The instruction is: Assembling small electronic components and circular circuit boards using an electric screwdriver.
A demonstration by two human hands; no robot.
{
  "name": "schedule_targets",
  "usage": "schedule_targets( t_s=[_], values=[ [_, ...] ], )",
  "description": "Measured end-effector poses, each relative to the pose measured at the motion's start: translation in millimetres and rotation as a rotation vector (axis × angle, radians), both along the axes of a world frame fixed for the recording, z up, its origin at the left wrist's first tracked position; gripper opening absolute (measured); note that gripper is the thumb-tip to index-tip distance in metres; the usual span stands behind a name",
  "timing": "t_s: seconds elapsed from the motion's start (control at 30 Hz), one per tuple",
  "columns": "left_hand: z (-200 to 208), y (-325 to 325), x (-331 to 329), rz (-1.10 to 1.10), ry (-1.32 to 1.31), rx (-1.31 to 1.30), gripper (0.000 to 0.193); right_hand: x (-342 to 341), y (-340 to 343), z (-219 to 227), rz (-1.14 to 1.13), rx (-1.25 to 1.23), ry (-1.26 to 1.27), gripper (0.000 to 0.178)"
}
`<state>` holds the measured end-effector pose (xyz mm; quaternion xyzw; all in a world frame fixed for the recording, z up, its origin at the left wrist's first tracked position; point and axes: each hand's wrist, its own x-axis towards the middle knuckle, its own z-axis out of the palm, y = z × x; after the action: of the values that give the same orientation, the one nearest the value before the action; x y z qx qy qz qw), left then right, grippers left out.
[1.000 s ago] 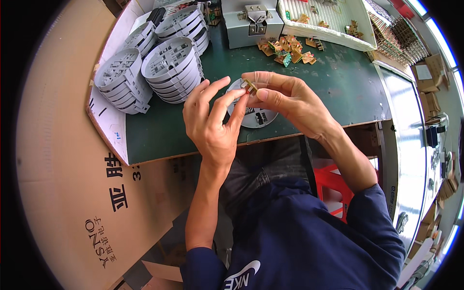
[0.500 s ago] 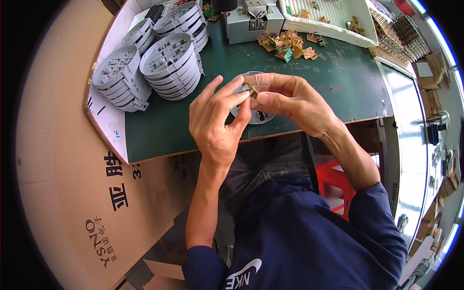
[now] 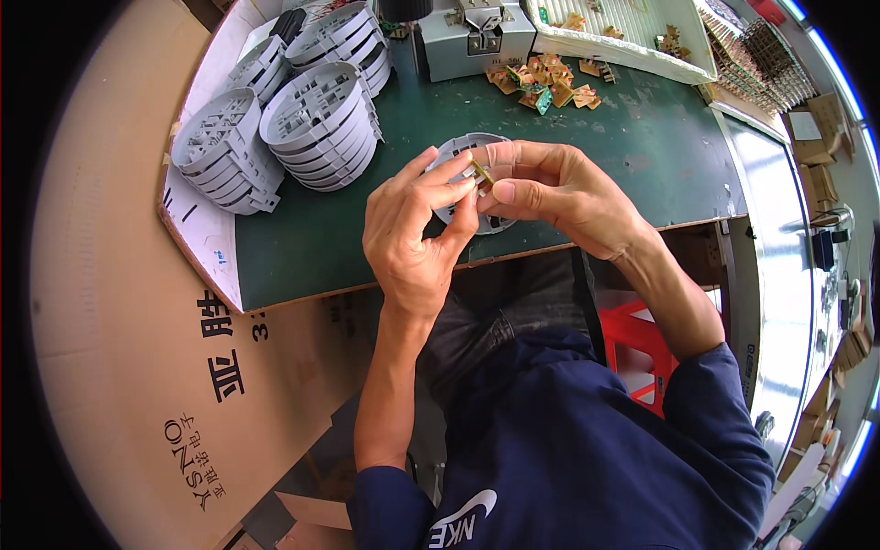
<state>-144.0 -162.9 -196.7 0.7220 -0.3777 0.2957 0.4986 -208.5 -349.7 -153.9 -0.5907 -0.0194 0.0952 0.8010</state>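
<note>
Between my two hands is a small circuit board [image 3: 483, 173], tilted, with a pale part on the side toward my left hand. My right hand [image 3: 564, 188] pinches its right edge between thumb and fingers. My left hand [image 3: 417, 220] has thumb and fingertips closed on the pale part at the board's left side; fingers hide much of it. Below the hands, on the green bench, lies a round grey plastic housing [image 3: 446, 147], partly covered by my fingers.
Stacks of grey round housings [image 3: 316, 128] stand at the left of the green bench [image 3: 321, 247]. A grey metal box machine [image 3: 477, 50] stands at the back. Several loose circuit boards [image 3: 545, 82] lie beside it, before a white foam tray [image 3: 632, 55]. A red stool [image 3: 642, 344] is below.
The board has turned slightly between my fingers, and my left hand has shifted a little to the right. Both hands keep their hold.
</note>
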Motion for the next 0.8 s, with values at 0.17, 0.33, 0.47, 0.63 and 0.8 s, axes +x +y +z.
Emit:
schedule_targets(
  t_s=[0.17, 0.33, 0.47, 0.63, 0.8],
  values=[
    [0.8, 0.2, -0.3, 0.012, -0.009, 0.009, 0.024, 0.0, -0.4, 0.5, 0.000, -0.021, -0.018, 0.048],
    [0.7, 1.9, -1.6, 0.013, 0.011, 0.015, 0.024, -1.0, -0.3, 2.5, 0.006, 0.000, -0.008, 0.050],
    [3.1, 3.6, -3.8, 0.033, 0.078, -0.027, 0.022, -0.8, 3.5, 1.6, -0.029, -0.032, -0.021, 0.051],
    [3.2, 7.2, -7.3, 0.043, 0.101, -0.011, 0.022, -0.6, 4.6, -2.3, -0.008, 0.012, -0.025, 0.050],
    [2.9, 7.9, -9.8, 0.025, 0.126, -0.024, 0.023, -0.2, 4.2, -3.8, 0.011, -0.009, -0.052, 0.049]
  ],
)
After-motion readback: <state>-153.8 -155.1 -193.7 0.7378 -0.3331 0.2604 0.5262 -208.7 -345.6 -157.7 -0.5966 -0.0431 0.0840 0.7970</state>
